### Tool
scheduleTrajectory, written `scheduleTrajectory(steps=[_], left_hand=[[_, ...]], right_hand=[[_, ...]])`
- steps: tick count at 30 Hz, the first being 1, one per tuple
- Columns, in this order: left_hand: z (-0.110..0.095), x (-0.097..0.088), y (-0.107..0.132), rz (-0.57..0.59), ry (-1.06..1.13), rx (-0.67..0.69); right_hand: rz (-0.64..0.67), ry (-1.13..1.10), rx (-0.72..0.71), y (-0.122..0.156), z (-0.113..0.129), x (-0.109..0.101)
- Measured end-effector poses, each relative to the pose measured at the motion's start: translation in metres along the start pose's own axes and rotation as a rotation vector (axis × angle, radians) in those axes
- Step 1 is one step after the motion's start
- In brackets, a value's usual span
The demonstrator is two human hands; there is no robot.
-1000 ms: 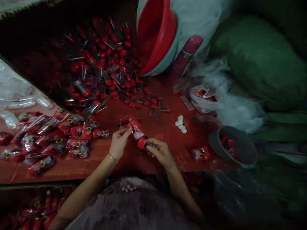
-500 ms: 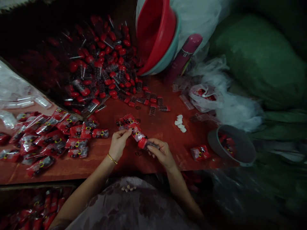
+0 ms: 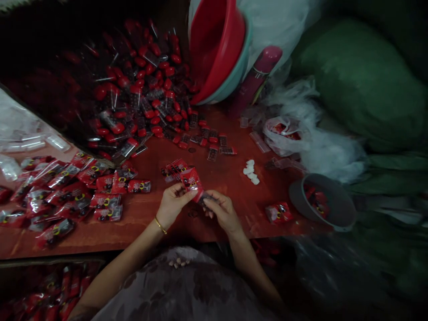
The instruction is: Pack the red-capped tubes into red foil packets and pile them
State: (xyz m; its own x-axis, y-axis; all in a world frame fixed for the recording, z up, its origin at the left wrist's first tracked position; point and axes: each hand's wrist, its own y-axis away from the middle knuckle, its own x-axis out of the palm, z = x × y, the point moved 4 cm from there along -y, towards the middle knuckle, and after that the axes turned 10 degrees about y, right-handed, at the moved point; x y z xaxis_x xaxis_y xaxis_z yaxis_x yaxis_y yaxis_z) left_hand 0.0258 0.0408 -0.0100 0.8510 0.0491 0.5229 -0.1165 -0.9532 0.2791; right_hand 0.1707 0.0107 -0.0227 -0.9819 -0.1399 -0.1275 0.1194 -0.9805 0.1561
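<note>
My left hand [image 3: 172,203] pinches a red printed packet [image 3: 191,179] over the red table [image 3: 214,174]. Close beside it, my right hand [image 3: 221,209] grips a small dark tube [image 3: 206,197] whose red cap end is now tucked inside the packet's mouth. The two hands nearly touch. A few more empty red packets [image 3: 171,169] lie on the table just beyond my left hand. A big heap of red-capped tubes [image 3: 140,93] fills the far left of the table.
Filled red packets [image 3: 73,187] spread over the table's left. Stacked red and teal basins [image 3: 220,49] lean at the back, with a pink bottle [image 3: 256,78] beside them. A grey bowl [image 3: 323,203], a loose packet [image 3: 279,212], white pellets [image 3: 251,171] and plastic bags [image 3: 301,133] lie to the right.
The tube's red cap, visible outside the packet before, has slid into it. My left hand has moved right and closer to my right hand.
</note>
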Motion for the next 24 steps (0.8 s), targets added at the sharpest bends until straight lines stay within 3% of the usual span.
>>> scheduleTrajectory(steps=[7,10,14,18,24], left_hand=[[0.012,0.002,0.004,-0.053,0.156,-0.125],[0.015,0.002,0.005,-0.088,0.233,-0.168],[0.016,0.008,0.007,0.012,0.248,-0.223],[0.01,0.012,0.007,0.1,0.187,-0.168],[0.008,0.008,0.004,0.056,0.134,-0.078]], right_hand=[[-0.135,0.151,-0.104,0.001,0.005,0.001],[-0.135,0.194,-0.135,0.002,0.005,0.004],[-0.096,0.104,-0.121,0.001,0.007,0.013],[-0.209,0.037,-0.114,0.001,0.009,0.019],[-0.172,0.02,-0.117,0.001,0.008,0.027]])
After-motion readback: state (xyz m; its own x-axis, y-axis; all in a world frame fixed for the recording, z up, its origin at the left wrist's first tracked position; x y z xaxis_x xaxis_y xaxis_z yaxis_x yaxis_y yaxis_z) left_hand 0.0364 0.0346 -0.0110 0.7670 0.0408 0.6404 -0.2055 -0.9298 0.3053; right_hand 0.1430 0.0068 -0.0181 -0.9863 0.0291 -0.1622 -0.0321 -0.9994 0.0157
